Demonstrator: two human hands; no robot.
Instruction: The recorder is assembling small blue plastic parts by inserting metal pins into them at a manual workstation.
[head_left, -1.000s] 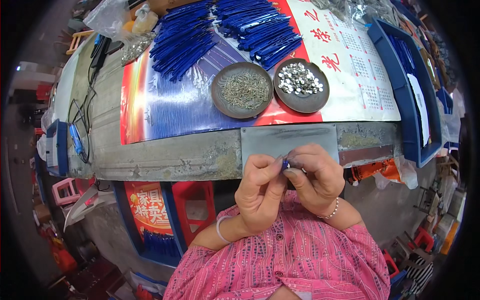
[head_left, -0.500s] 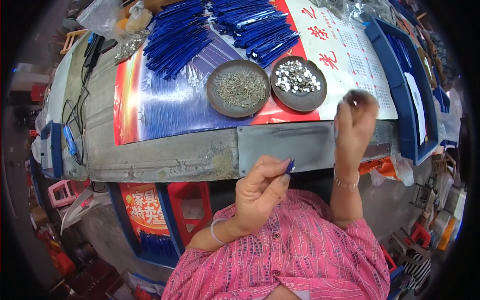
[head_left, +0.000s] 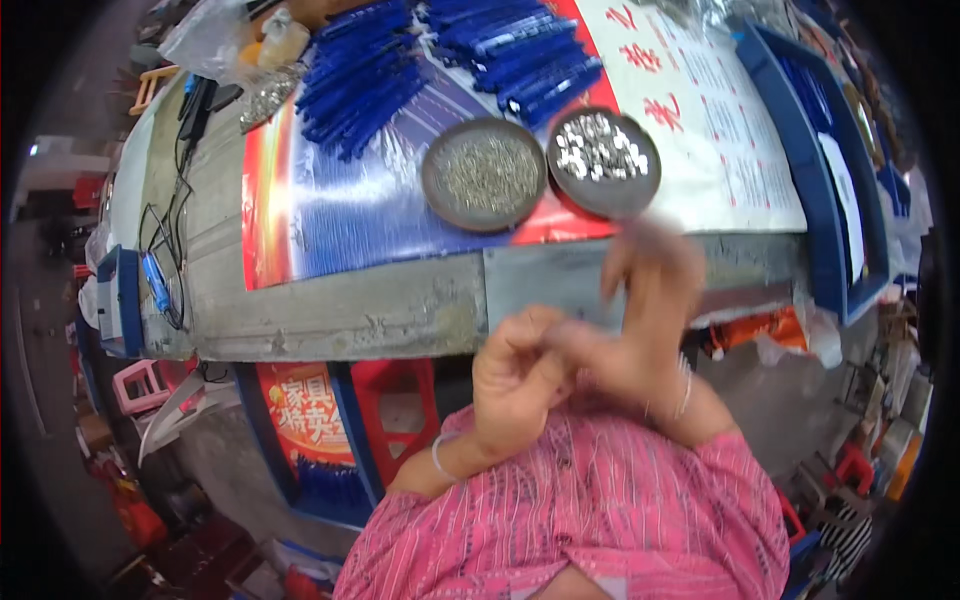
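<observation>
Two round dark shallow dishes (head_left: 605,204) on grey worktable (head_left: 310,325): left one thin metallic pins (head_left: 487,175), right one silvery round studs (head_left: 600,150), uncountable. Nearer: left hand (head_left: 515,385) pinched, right hand (head_left: 642,345) blurred, fingers part-spread; can't tell from here what's held. Looks like fingertip step, needing steady pinch. Behind: two piles slim blue strips (head_left: 360,90).

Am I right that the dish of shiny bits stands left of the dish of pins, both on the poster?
Not quite: the head view shows the dish of shiny bits right of the dish of pins, both on the poster.
</observation>
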